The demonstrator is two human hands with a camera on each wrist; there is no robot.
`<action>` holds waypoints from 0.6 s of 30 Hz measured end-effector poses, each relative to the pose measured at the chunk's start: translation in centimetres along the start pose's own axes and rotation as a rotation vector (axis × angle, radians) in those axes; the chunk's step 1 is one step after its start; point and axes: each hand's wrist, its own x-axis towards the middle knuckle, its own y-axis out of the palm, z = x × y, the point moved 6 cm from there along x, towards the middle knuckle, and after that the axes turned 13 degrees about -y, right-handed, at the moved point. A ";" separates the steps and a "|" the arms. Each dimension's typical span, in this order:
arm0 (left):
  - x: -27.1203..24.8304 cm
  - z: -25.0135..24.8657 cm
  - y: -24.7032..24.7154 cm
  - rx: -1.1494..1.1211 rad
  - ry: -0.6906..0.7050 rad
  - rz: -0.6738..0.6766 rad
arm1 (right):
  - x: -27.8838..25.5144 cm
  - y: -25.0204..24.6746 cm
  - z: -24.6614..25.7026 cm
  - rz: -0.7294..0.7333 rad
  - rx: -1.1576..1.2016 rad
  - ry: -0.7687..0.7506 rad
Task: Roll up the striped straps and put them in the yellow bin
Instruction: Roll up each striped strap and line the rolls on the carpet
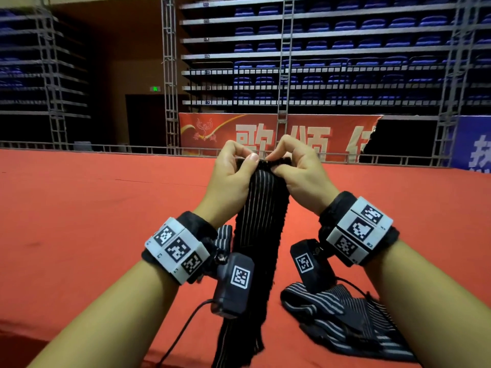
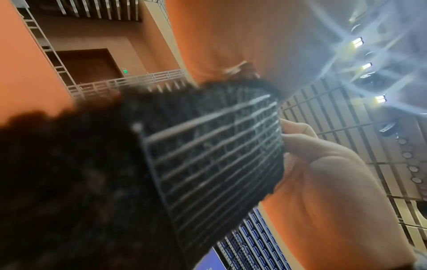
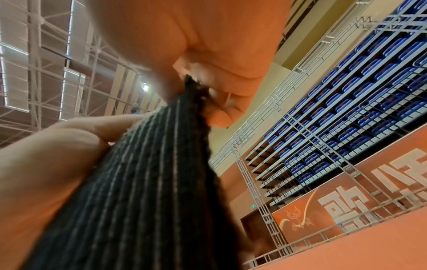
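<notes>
At the centre of the head view, both hands are pinching the top end of a striped strap (image 1: 259, 208): the left hand (image 1: 233, 179) is clamping its left corner between thumb and curled fingers, the right hand (image 1: 297, 171) its right corner. The strap's long axis is running straight down from the grip toward the bottom of the frame, hanging over the red cloth-covered table (image 1: 79, 221), so any roll would have to start at the pinched top end and travel downward. Both hands are sitting level and equally near that end. More striped straps (image 1: 353, 322) are lying in a loose heap at lower right. No yellow bin is showing in any view.

Across the left wrist view, the strap's fuzzy black end (image 2: 208, 146) is filling the middle of the frame, blurred, with the right hand (image 2: 323, 173) gripping its right edge.

Looking up from the right wrist view, the strap (image 3: 143, 182) is rising from lower left to the right hand's fingertips (image 3: 219, 117), which are curling over its top edge at centre; the left hand (image 3: 57, 155) is holding the left side.
</notes>
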 end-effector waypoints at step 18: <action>-1.5 0.0 0.6 0.024 -0.034 0.031 | -1.5 -1.3 0.8 0.123 -0.211 -0.104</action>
